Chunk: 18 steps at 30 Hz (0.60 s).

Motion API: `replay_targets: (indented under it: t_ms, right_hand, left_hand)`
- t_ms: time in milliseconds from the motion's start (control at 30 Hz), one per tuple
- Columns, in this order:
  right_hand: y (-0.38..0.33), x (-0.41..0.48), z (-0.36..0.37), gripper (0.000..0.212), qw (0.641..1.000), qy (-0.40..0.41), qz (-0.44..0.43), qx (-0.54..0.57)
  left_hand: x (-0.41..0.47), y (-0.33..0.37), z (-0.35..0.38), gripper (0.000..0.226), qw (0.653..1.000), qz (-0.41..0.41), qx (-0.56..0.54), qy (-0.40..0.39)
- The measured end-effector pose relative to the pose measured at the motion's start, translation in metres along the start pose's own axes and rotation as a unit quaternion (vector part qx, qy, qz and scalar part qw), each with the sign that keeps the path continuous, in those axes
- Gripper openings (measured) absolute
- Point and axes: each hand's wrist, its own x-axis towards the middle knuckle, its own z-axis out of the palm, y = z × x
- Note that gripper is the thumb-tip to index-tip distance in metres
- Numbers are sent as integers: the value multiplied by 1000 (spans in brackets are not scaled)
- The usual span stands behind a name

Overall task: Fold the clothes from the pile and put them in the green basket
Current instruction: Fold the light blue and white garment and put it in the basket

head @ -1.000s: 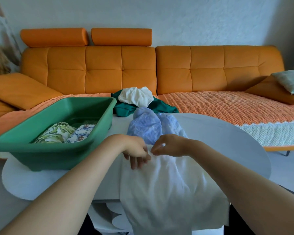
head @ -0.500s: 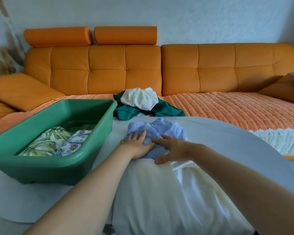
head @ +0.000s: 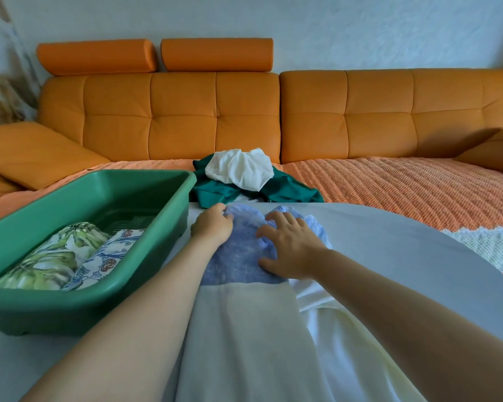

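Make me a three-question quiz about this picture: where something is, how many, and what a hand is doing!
1. Where is the green basket? A) on the sofa B) on the table C) on the floor
2. How many folded clothes lie in it? A) none B) five C) two
3. What is the right hand doing? A) pressing on the blue cloth B) lifting the basket C) waving in the air
Answers: 1 B: it stands on the table. 2 C: one leaf-print piece, one flowered piece. 3 A: it lies spread on the cloth.

The green basket (head: 163, 227) stands close on the left; bare table (head: 389, 256) lies open to the right
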Motion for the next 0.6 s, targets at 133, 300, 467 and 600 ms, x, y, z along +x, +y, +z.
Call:
replay_targets:
  t_ms: [133, 300, 467, 600]
  right_hand:
    - [1, 7, 5, 74, 998, -13, -56, 30]
    - [6, 11, 10, 81, 993, -108, -23, 46]
    - [12, 13, 19, 85, 986, -164, 12, 32]
    - [16, 11, 24, 81, 985, -164, 33, 34]
  left_hand:
    - [19, -2, 3, 27, 989, -21, -144, 5]
    - [32, 13, 1, 29, 926, -131, -354, 18]
    - [30, 9, 14, 38, 989, 53, -71, 117]
    - [9, 31, 21, 37, 957, 267, 112, 16]
